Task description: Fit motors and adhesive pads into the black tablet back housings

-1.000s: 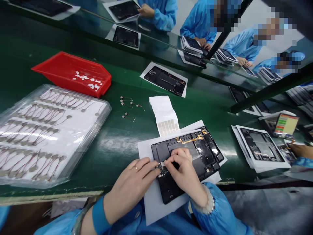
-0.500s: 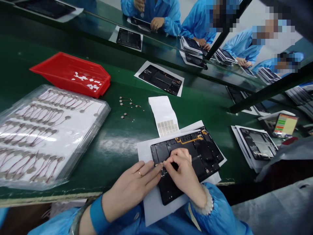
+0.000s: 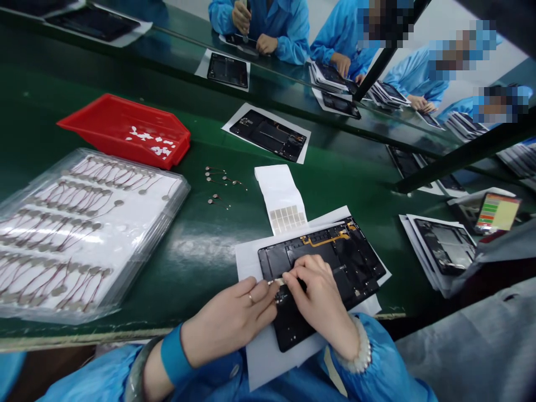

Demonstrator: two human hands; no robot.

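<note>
**Left hand (image 3: 232, 315) and right hand (image 3: 316, 290) meet over the black housing (image 3: 349, 273)**

And here we are, lower centre of the frame: the black housing lies at a slant on white paper (image 3: 263, 360), its orange flex cable (image 3: 326, 241) bright along the upper edge. The left hand comes in from the lower left, fingers laid side by side, tips at a small pale strip (image 3: 280, 282) on the housing's left part. Over it bends the right hand, thumb and forefinger drawn close at the strip's other end. Is either hand really pinching it? From this view I cannot tell!

Just above the housing runs a white liner (image 3: 281, 187) carrying beige stickers (image 3: 288, 219). Left of that, mid-frame, small round parts (image 3: 210, 201) with thin leads lie loose on the green table (image 3: 205, 245). Over at the left edge, a clear tray (image 3: 146, 240) shows 4 rows of wired discs (image 3: 119, 203), and above it a red bin (image 3: 125, 120) holds white scraps (image 3: 161, 151). Upper centre, another housing (image 3: 268, 135) rests on its own sheet; beyond, at the top, a co-worker's hand (image 3: 242, 17) grips an upright tool.
</note>
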